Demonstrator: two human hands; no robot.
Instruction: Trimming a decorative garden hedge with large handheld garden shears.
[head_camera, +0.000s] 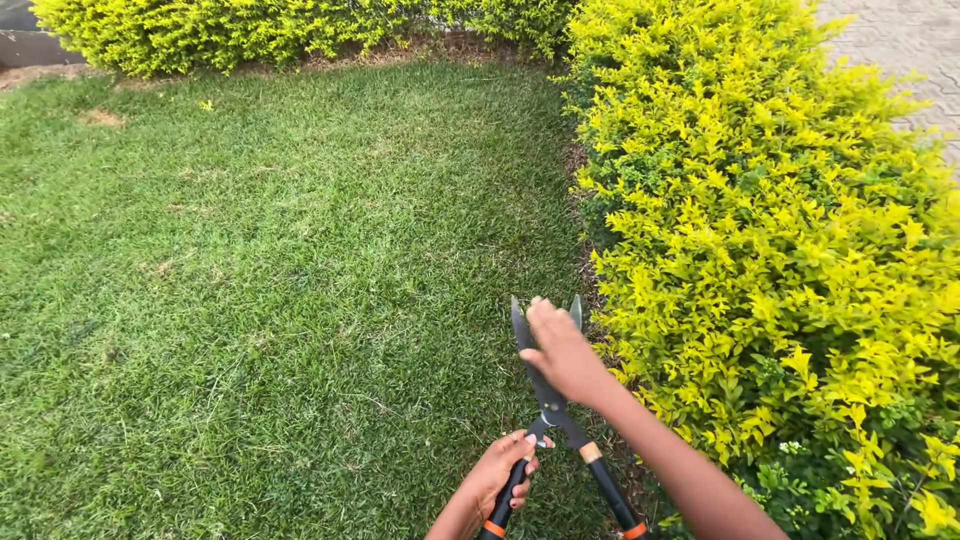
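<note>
Hedge shears (551, 409) with dark blades and black handles with orange bands point away from me over the lawn, blades slightly apart. My left hand (497, 476) is closed around the left handle. My right hand (562, 358) reaches forward and curls over the blades near their tips, hiding part of them. The right handle (610, 490) is free, with my right forearm passing beside it.
A dense yellow-green hedge (780, 250) runs along the right, close to the shears. Another hedge (250, 30) lines the far edge of the short-cut lawn (280, 250). Grey paving (900, 40) lies beyond the hedge at top right.
</note>
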